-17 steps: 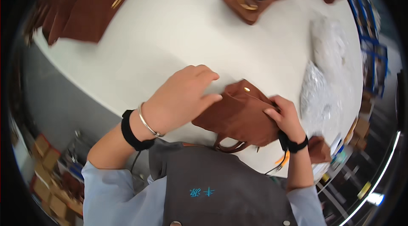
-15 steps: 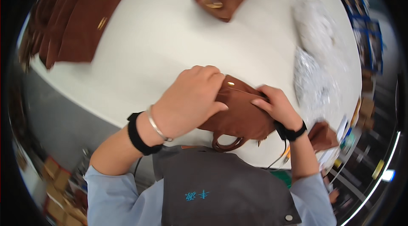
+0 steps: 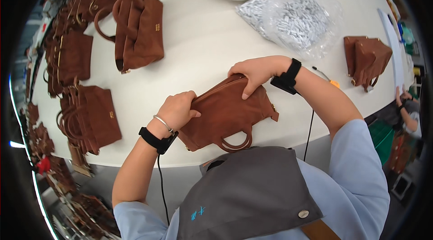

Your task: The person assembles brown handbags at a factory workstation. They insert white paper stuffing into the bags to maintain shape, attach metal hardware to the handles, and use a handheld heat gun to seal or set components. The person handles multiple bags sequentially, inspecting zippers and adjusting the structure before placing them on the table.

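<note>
A brown suede handbag (image 3: 228, 116) lies flat on the white table (image 3: 198, 50) right in front of me, its looped handles toward my body. My left hand (image 3: 177, 110) grips the bag's left end with curled fingers. My right hand (image 3: 255, 72) presses down on the bag's upper edge along the zip line, fingers closed over it. Both wrists wear black bands with a cable.
More brown handbags stand at the left: one (image 3: 140, 30) near the top, another (image 3: 92, 116) at the table edge, several behind. Clear bags of small pale parts (image 3: 293, 21) lie at the upper right. A further brown bag (image 3: 367, 59) sits far right. Another person's hand (image 3: 401, 97) shows there.
The view has swung, so the table and other bags appear shifted. Both hands stay on the same handbag; my right hand has moved from its right end to its upper edge.
</note>
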The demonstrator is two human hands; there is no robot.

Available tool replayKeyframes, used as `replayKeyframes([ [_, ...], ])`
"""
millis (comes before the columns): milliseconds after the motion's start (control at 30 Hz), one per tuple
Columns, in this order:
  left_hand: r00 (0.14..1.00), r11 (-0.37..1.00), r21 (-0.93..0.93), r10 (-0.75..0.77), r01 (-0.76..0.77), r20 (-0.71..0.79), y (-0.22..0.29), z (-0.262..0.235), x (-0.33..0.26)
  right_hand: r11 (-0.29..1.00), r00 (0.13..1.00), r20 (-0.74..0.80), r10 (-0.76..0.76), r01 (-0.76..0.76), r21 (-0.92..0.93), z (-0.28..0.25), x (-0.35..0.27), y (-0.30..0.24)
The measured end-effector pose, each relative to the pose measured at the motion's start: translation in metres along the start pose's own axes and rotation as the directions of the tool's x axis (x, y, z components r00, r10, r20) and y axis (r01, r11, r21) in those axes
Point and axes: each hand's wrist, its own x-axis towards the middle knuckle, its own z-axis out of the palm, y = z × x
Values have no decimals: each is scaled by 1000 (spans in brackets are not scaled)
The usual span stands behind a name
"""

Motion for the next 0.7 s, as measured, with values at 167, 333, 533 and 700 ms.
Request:
replayKeyframes([
  [167, 990, 987, -106, 113, -122, -86, 50, -1, 20, 999, 983, -181, -42, 35, -40, 9, -12, -32],
  [333, 993, 941, -315, 112, -120, -43, 67, 1, 29, 928, 865, -490, -108, 264, 261, 17, -51, -20],
  [533, 994, 924, -366, 101, -112, -49, 75, 4, 4, 916, 642, -739, -204, 392, 88, 55, -102, 37],
  [700, 985, 936, -314, 131, -160, -111, 80, 7, -15, 894, 534, -750, -391, 416, -170, 84, -110, 12],
])
